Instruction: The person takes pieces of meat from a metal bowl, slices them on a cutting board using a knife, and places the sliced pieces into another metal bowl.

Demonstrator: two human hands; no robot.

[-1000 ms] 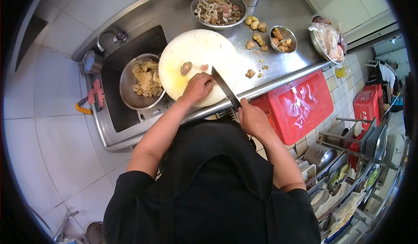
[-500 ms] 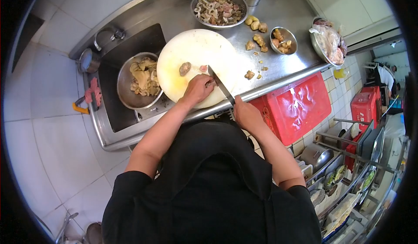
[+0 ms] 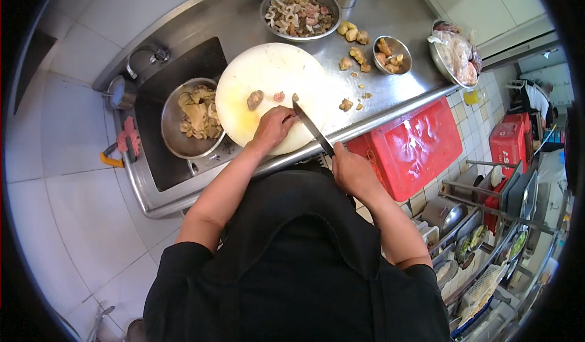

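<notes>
The right hand [image 3: 353,171] is wrapped around the handle of a kitchen knife [image 3: 314,128], whose blade slants over the round white cutting board [image 3: 280,67], tip beside a small brownish piece [image 3: 295,97]. The left hand [image 3: 273,127] is half-curled over the board, its grip, if any, hidden. Its fingertips sit so near the blade that a slip could nick them.

A white-tiled wall [image 3: 79,214] rises at my left. Before me, a stainless-steel counter [image 3: 390,13] catches bright light; at my right, a metal rack [image 3: 496,211] stands beside a strip of pale floor tiles [image 3: 478,122].
</notes>
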